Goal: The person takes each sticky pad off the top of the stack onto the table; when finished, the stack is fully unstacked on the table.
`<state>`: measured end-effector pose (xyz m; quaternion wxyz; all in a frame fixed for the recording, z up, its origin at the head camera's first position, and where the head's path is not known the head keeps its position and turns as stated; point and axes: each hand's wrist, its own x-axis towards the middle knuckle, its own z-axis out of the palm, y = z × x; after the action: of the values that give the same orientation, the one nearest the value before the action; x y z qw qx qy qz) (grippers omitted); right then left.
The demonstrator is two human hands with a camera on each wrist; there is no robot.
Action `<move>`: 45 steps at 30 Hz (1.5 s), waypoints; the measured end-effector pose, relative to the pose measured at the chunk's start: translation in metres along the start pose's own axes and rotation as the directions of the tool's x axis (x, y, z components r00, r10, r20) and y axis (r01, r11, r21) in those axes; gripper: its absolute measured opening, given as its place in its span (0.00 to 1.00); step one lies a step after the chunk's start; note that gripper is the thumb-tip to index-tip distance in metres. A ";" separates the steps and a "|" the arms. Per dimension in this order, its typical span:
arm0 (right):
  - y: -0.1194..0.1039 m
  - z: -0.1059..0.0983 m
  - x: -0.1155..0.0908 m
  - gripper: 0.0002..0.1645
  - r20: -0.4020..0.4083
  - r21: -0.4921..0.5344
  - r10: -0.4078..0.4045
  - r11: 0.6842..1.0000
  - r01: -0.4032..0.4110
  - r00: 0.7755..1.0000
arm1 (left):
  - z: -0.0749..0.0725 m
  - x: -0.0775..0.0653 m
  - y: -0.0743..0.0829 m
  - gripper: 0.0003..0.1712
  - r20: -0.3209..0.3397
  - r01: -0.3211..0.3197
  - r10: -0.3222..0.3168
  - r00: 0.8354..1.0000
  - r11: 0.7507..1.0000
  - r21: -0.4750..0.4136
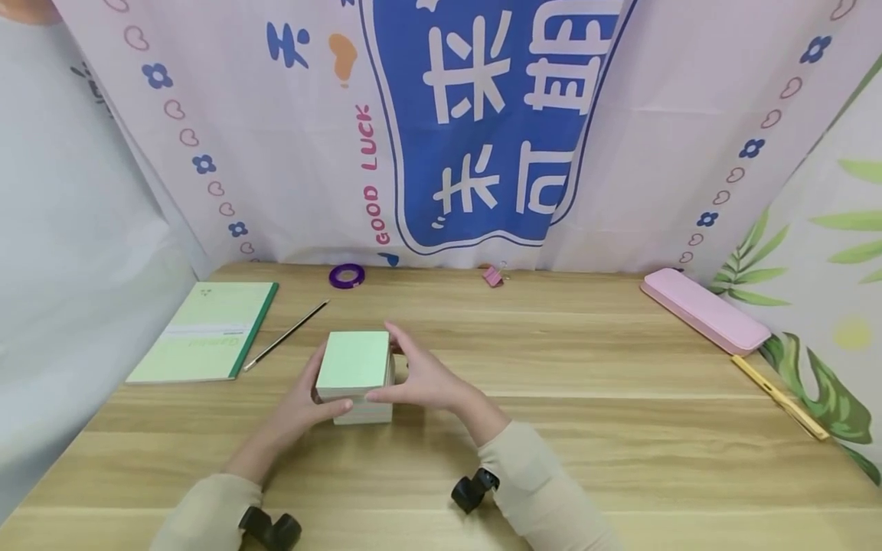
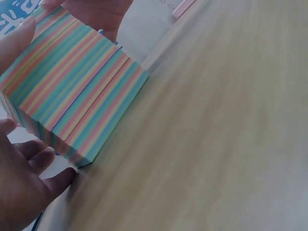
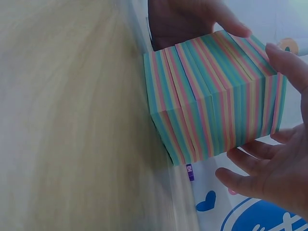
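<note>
- We see a paper stack on the bench, pale green on top, sides striped teal, pink and yellow, layers slightly uneven.
- Our left hand and right hand grip it between widely parted thumbs and fingers.
</note>
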<state>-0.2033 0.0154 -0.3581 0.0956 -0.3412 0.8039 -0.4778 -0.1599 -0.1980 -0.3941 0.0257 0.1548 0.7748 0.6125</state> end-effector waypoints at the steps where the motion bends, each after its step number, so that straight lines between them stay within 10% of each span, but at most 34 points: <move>1: 0.000 0.000 0.001 0.58 0.002 0.006 -0.001 1.000 0.001 1.000 | 0.000 0.000 0.000 0.53 -0.012 -0.002 0.002 1.000 1.000 -0.006; 11: -0.021 -0.016 -0.016 0.48 0.032 0.248 0.043 0.967 -0.050 0.999 | 0.004 0.003 -0.001 0.51 -0.078 -0.011 0.011 0.997 1.000 -0.004; 21: 0.018 -0.040 -0.033 0.53 0.113 0.715 0.090 0.684 -0.144 0.989 | 0.003 0.002 -0.001 0.50 -0.087 -0.005 0.005 0.996 1.000 0.007; 28: 0.042 -0.071 -0.042 0.54 0.042 0.775 0.187 0.614 -0.150 0.981 | 0.004 0.001 -0.001 0.50 -0.087 -0.015 0.016 0.996 1.000 0.002; 39: 0.075 -0.070 0.017 0.55 0.042 0.872 0.362 0.442 -0.211 0.931 | 0.002 0.000 -0.002 0.50 -0.095 -0.002 0.003 0.995 1.000 0.010; 45: 0.080 -0.054 0.059 0.55 0.062 0.853 0.404 0.453 -0.259 0.913 | 0.001 -0.001 -0.003 0.50 -0.103 0.000 0.002 0.995 1.000 0.022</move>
<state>-0.3100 0.0409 -0.3864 0.2796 -0.0506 0.5246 -0.8025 -0.1591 -0.1980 -0.3969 -0.0162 0.1238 0.7817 0.6110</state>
